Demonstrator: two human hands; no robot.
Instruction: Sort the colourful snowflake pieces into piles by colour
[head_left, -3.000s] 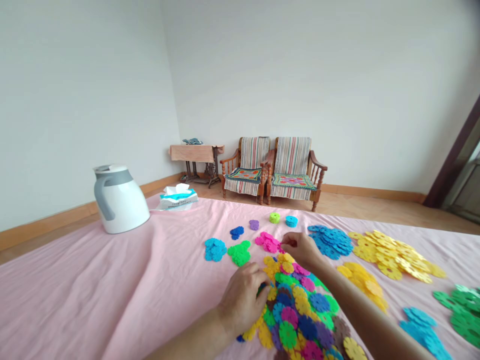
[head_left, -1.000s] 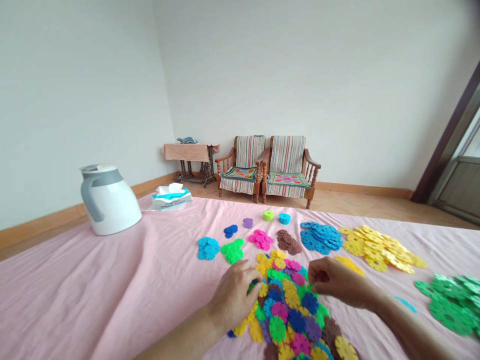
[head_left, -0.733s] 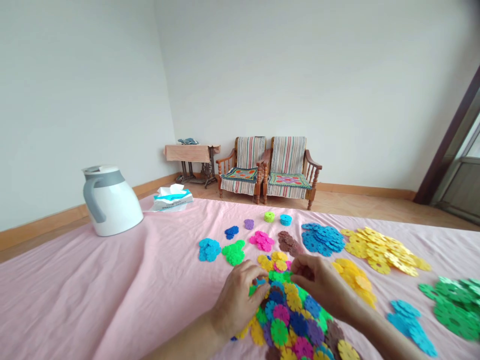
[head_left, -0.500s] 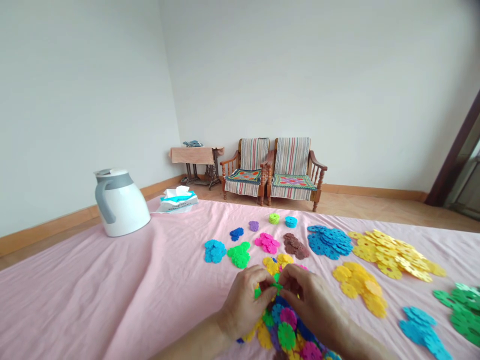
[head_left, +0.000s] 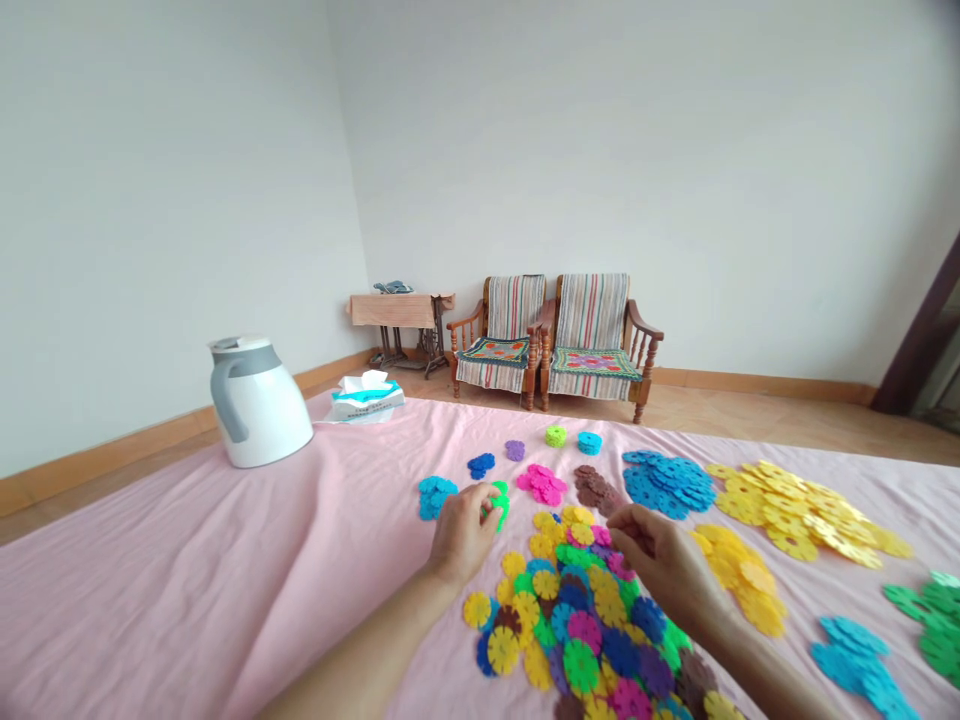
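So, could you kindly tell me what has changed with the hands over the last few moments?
The left hand has moved up and left from the mixed discs to the green pile, apparently bringing a green disc. The right hand has drawn rightward. The kettle and blue pile stayed put.

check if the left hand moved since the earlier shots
Yes, the left hand has moved forward, off the mixed pile of plastic flower discs, to the bright green plastic discs, judged against the pile of cyan plastic discs beside it.

pink sheet (head_left: 165, 570) under plastic flower discs (head_left: 581, 640)
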